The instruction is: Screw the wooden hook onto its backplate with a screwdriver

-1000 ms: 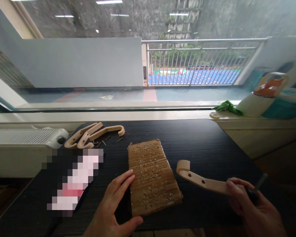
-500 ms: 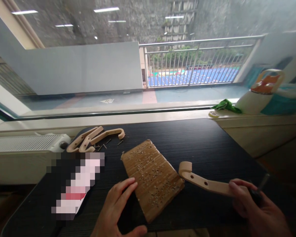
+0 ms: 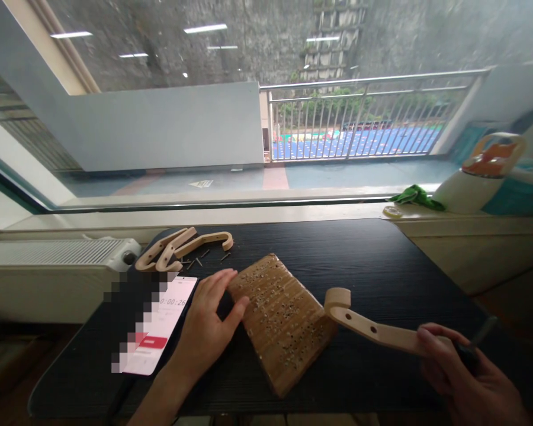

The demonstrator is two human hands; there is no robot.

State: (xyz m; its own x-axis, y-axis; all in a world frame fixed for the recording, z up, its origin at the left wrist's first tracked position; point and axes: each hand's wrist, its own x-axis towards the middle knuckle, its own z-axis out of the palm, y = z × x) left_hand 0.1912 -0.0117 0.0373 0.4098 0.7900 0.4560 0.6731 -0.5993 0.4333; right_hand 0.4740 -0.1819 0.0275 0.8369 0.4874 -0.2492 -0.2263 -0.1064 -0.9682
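A cardboard pad (image 3: 284,319) full of small holes lies tilted on the black table (image 3: 359,254). My left hand (image 3: 206,325) rests on its left edge, fingers spread along the pad's far corner. My right hand (image 3: 466,378) at the lower right grips the straight end of a curved wooden hook piece (image 3: 368,325), whose rounded tip sits at the pad's right edge. A dark tool handle (image 3: 482,337) sticks out of the same hand.
Three more wooden hook pieces (image 3: 182,245) and several loose nails (image 3: 202,257) lie at the table's far left. A phone (image 3: 160,331) showing a timer lies left of my left hand. A radiator (image 3: 53,254) stands at the left, a windowsill with a green cloth (image 3: 415,195) behind.
My left hand slid forward from the pad's near corner to its far left edge. The pad turned further, its near end swinging right. The hook in my right hand barely moved.
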